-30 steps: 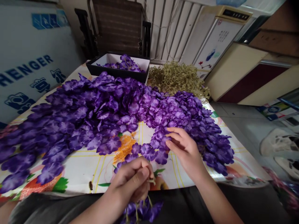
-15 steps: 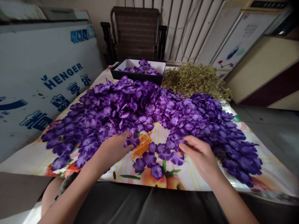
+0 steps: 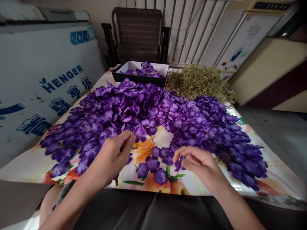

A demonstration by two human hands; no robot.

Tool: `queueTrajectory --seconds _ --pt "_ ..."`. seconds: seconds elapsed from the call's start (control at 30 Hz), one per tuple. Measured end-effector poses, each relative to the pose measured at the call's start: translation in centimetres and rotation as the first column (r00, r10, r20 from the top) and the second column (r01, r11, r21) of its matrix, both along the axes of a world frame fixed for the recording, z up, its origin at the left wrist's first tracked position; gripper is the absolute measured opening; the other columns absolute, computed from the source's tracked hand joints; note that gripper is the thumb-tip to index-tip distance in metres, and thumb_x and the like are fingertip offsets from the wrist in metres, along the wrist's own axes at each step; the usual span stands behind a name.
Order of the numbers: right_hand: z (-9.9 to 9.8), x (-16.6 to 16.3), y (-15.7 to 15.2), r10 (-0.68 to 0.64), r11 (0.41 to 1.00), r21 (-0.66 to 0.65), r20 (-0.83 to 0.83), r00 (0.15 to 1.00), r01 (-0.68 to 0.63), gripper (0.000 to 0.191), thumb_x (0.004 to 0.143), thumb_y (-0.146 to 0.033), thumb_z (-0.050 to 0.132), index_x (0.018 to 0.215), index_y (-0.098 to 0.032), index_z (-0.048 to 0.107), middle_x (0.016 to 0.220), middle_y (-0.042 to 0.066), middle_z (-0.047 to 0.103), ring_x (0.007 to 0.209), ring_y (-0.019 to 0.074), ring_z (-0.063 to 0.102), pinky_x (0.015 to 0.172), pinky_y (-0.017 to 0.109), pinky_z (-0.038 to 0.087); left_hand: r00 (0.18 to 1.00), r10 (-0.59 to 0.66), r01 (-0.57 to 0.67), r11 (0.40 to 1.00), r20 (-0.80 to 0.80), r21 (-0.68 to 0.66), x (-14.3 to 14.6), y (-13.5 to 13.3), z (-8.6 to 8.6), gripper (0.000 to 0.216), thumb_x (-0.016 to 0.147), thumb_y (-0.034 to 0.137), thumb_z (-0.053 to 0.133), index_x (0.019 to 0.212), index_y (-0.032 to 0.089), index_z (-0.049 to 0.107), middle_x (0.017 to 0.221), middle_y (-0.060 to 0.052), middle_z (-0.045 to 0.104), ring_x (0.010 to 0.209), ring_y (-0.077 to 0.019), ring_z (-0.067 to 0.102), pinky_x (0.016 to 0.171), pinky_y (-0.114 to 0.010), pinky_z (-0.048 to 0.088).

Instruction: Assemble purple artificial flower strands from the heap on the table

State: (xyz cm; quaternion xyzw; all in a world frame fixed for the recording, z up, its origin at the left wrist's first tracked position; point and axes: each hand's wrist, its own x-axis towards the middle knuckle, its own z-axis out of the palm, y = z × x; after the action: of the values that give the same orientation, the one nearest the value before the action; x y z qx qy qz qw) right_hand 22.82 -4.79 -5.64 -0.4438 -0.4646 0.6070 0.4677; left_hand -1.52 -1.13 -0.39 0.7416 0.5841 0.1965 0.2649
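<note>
In the head view my left hand (image 3: pixel 117 153) is closed in a pinch on a purple artificial flower (image 3: pixel 140 132), raised in front of the left heap of purple flowers (image 3: pixel 103 111). Across from it, my right hand (image 3: pixel 199 163) curls its thumb and fingers about another purple flower (image 3: pixel 178 163), partly hidden by the fingers. Several loose purple flowers (image 3: pixel 160 176) lie flat on the tablecloth between both hands. Close to the left fingertips is a small bunch of thin orange-yellow pieces (image 3: pixel 145 149). A right heap of purple flowers (image 3: pixel 203 121) spreads beyond my right hand.
Behind the heaps stands a black-rimmed box (image 3: pixel 139 77) with purple flowers inside. Dry green sprigs (image 3: pixel 199 81) are piled at the back right. The fruit-print tablecloth (image 3: pixel 275 172) covers the table. A white freezer (image 3: pixel 48 64) flanks the left; a brown chair (image 3: pixel 137 32) stands behind.
My left hand has lifted a purple flower off the heap's edge. My right hand has moved slightly down and left, now with a purple flower between its fingers.
</note>
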Motion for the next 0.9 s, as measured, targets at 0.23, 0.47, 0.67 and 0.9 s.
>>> queueTrajectory --seconds 0.23,0.47,0.67,0.9 --pt "2.6 -0.9 -1.7 0.098 0.986 0.138 -0.034 0.995 -0.092 0.005 0.076 -0.02 0.072 0.075 -0.025 0.072 0.122 0.004 0.056 0.116 0.0216 0.053 0.102 0.038 0.038 0.661 0.301 0.408 0.624 0.687 -0.666 2.5 -2.2 -1.0 0.034 0.086 0.046 0.05 0.067 0.02 0.041 0.047 0.01 0.025 0.039 -0.0052 0.014 0.037 -0.018 0.014" --pt "2.4 -2.5 -2.5 -0.042 0.999 -0.003 0.045 0.998 0.042 0.008 0.078 -0.024 0.067 0.072 -0.021 0.061 0.077 0.0 0.062 0.075 0.0152 0.061 0.068 0.025 0.049 0.63 0.395 0.577 0.337 0.668 -0.744 3.7 -2.6 -2.2 0.043 0.083 0.049 0.05 0.056 0.019 0.037 0.04 0.012 0.017 0.035 -0.0035 0.007 0.036 -0.018 0.011" --pt "1.8 -2.7 -2.7 -0.089 0.99 -0.102 0.064 0.994 0.096 0.016 0.076 -0.029 0.068 0.068 -0.02 0.056 0.061 -0.004 0.053 0.059 0.0119 0.053 0.055 0.022 0.043 0.801 0.151 0.256 0.788 0.579 -0.56 3.9 -3.3 -2.2 0.037 0.08 0.056 0.057 0.078 0.019 0.058 0.073 -0.001 0.053 0.061 -0.0126 0.045 0.051 -0.02 0.037" --pt "2.1 -1.7 -2.2 -0.215 0.976 -0.049 -0.125 0.969 0.21 0.009 0.072 -0.017 0.071 0.074 -0.024 0.066 0.09 0.0 0.065 0.088 0.0153 0.062 0.078 0.026 0.049 0.842 0.033 0.299 0.802 0.538 -0.517 4.0 -3.3 -2.4 0.037 0.092 0.044 0.042 0.065 0.019 0.044 0.058 0.005 0.038 0.054 -0.0105 0.036 0.05 -0.02 0.034"
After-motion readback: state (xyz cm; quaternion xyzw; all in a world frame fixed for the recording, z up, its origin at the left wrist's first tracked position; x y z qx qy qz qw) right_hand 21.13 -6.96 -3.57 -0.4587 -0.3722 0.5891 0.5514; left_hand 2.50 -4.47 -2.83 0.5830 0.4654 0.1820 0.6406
